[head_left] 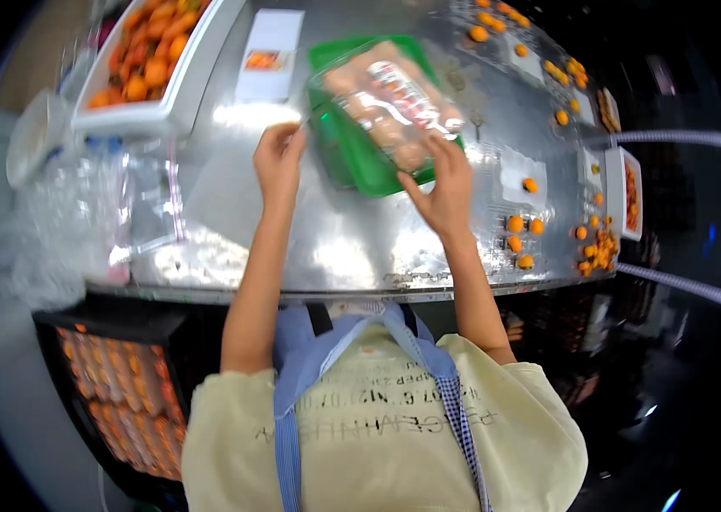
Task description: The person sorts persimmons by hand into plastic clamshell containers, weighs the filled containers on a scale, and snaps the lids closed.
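Note:
A clear bag with printed lettering [395, 98] holds round, pale orange pieces. It lies tilted on a green plastic tray [371, 175] at the middle of the metal table. My right hand [446, 183] is at the near right corner of the bag, fingers on the film and thumb by the tray's rim. To the left of the tray is my left hand [279, 162], fingers curled in and close together, apart from the bag. Whether anything is pinched there I cannot make out; the hand is slightly blurred.
A white box [181, 98] of orange produce stands at the upper left, beside a white card [271, 55]. Clear plastic bags [79, 205] lie at the left edge. Small orange pieces [516, 224] are grouped at right, near another white box [631, 192]. A black crate [104, 316] stands below.

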A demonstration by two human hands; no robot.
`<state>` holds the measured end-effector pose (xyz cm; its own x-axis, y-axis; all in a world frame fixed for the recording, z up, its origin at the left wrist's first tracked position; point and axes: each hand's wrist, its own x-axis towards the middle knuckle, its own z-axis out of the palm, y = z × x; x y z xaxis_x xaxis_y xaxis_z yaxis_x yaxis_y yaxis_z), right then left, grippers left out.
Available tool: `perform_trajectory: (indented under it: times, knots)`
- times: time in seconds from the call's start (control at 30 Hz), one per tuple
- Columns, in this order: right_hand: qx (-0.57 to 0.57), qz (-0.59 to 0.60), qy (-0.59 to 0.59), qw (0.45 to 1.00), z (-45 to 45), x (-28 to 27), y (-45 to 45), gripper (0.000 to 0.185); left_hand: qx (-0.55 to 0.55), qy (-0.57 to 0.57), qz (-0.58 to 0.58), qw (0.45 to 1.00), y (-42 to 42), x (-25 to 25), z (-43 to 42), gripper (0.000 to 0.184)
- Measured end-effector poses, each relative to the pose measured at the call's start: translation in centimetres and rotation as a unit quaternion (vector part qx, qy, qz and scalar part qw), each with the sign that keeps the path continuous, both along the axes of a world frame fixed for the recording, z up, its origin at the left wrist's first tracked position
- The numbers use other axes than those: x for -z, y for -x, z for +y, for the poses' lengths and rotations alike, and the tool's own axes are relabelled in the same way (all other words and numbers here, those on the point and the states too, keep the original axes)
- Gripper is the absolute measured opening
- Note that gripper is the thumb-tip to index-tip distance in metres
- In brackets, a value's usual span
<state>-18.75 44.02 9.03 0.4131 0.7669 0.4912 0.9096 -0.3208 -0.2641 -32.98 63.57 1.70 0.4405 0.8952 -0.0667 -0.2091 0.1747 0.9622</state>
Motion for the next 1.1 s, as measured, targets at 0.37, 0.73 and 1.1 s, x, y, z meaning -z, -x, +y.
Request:
perform_trajectory:
  times: [0.37,0.73,1.1]
  knots:
    - [0.148,0.103,-0.12,0.976,-23.6,2.0,-0.5,0.024,0.104,-0.113,0.037,0.987,-4.0,-0.6,-19.5,0.019]
    - [0.203,0.321,-0.173,0.909,-33.0,3.7,-1.0,0.022,-0.1,-0.173,0.014,0.98,-8.5,-1.8,-16.6,0.031]
    - [0.068,0.566,-0.146,0.809,-7.8,1.6,-3.8,0.067,0.146,-0.446,0.383,0.796,-13.1,-5.0,7.5,0.075]
